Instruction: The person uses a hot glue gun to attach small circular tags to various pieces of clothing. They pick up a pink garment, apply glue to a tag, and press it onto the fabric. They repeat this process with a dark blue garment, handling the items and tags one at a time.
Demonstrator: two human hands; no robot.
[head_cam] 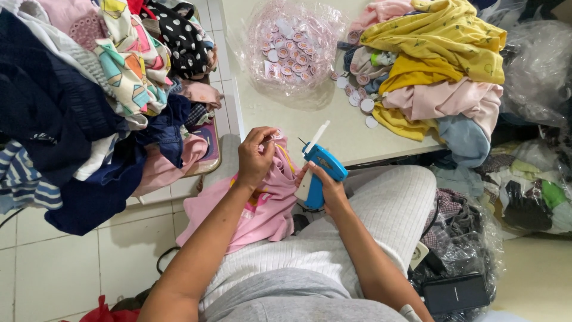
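My right hand (325, 186) grips a blue tagging gun (320, 167) with its needle pointing up and to the left. My left hand (255, 156) pinches the top edge of a pink garment (268, 206) draped over my lap, together with a small round tag (277, 136) at my fingertips. The gun's needle sits just to the right of that pinched edge. The garment has a yellow and red print, mostly hidden by my left forearm.
A clear plastic bag of round tags (288, 48) lies on the pale table (333, 128), with loose tags (360, 98) beside it. Folded yellow and pink clothes (438, 65) are heaped at the right. A big mixed clothes pile (95, 95) stands at left. A black phone (456, 293) rests on bagged clothes.
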